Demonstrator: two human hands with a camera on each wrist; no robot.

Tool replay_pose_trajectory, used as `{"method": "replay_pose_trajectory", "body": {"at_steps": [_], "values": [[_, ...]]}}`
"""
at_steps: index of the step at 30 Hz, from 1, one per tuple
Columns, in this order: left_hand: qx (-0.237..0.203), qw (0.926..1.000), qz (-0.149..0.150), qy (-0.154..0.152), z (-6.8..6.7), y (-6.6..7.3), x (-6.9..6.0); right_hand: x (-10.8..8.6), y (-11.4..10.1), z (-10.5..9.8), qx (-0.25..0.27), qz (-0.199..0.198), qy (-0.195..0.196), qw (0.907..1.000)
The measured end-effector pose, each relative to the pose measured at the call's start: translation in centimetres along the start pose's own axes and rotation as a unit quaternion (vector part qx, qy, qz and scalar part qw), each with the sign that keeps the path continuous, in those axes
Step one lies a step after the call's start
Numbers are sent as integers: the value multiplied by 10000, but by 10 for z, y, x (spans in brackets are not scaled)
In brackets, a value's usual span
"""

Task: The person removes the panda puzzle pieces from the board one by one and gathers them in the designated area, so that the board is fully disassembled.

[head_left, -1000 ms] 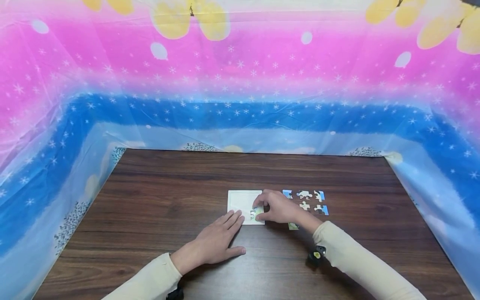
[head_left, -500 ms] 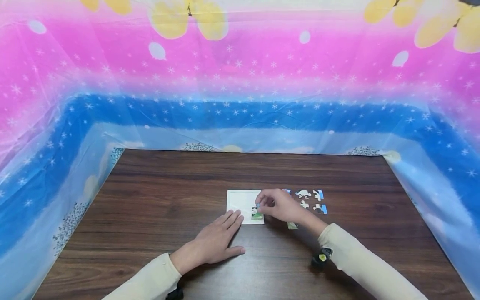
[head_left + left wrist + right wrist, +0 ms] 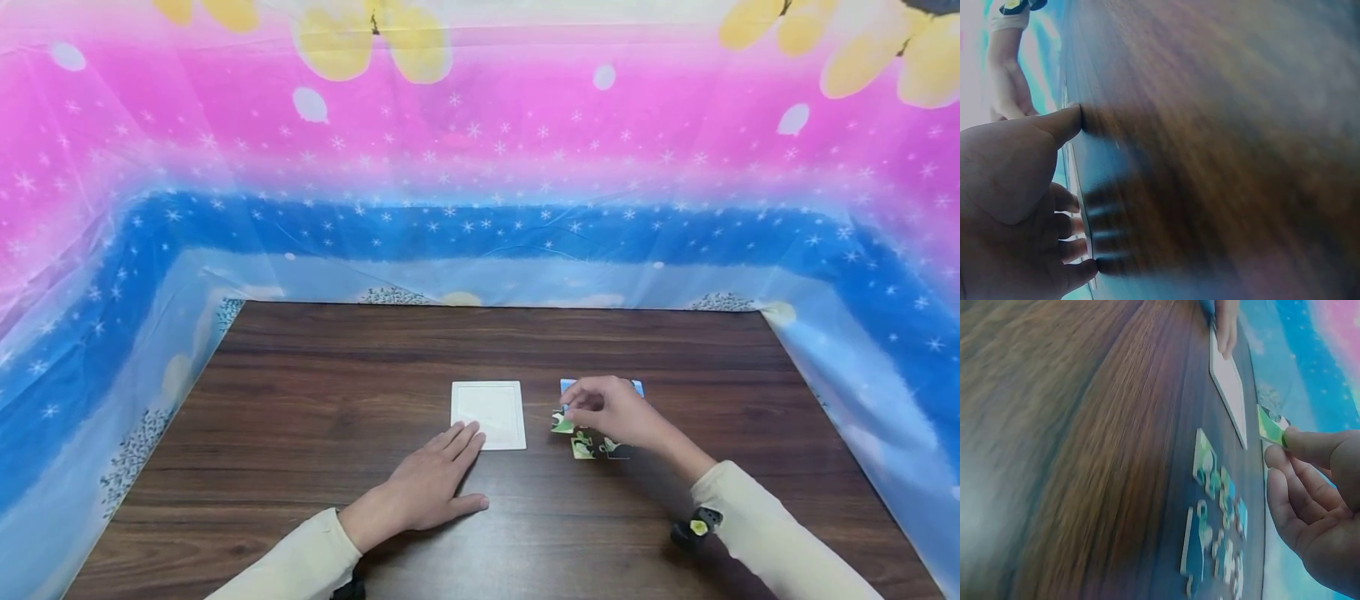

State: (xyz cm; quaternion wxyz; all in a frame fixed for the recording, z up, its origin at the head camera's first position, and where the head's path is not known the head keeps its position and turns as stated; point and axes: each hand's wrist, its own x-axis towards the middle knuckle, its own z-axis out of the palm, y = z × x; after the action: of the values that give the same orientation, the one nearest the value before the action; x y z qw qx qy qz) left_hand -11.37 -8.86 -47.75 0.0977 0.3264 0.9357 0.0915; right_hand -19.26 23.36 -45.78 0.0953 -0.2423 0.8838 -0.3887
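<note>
A square white puzzle tray (image 3: 489, 408) with a raised rim lies on the table with no piece in it. My left hand (image 3: 427, 479) lies flat with fingers extended, its fingertips resting on the tray's near left corner. To the tray's right, my right hand (image 3: 618, 410) pinches a green, white and black puzzle piece (image 3: 1272, 428) between thumb and finger, held above the table. Under and beside that hand lie several loose puzzle pieces (image 3: 582, 446), some partly covered by it. In the right wrist view, more loose pieces stand out below the held one.
The dark wood table (image 3: 337, 375) extends around the tray on all sides. A pink and blue patterned cloth (image 3: 480, 225) hangs behind the table and along both sides.
My right hand has lifted the puzzle piece out of the tray's near right corner and carried it rightward over the loose pieces. My left hand has stayed in place.
</note>
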Motion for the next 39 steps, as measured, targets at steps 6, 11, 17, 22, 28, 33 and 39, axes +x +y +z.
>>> {"method": "replay_pose_trajectory", "body": {"at_steps": [6, 11, 17, 22, 28, 33, 39], "values": [[16, 10000, 19, -4, -1, 1, 0, -19, 11, -16, -377, 241, 299, 9986], [9, 10000, 5, -22, 0, 1, 0, -38, 24, -26, -710, 418, 536, 9952], [52, 10000, -2, -53, 0, 0, -1, -55, 41, -31, -602, 561, 721, 9940], [51, 10000, -11, -68, -1, 0, -2, -66, 49, -37, -755, 659, 808, 9917], [95, 9999, 38, -20, 0, 1, 0, -78, 55, -44, -779, 917, 838, 9892], [137, 9999, 44, 4, 1, 0, 1, -84, 59, -45, -683, 1152, 713, 9884], [134, 9999, 40, -18, 2, 0, 1, -86, 65, -41, -638, 1434, 669, 9853]]}}
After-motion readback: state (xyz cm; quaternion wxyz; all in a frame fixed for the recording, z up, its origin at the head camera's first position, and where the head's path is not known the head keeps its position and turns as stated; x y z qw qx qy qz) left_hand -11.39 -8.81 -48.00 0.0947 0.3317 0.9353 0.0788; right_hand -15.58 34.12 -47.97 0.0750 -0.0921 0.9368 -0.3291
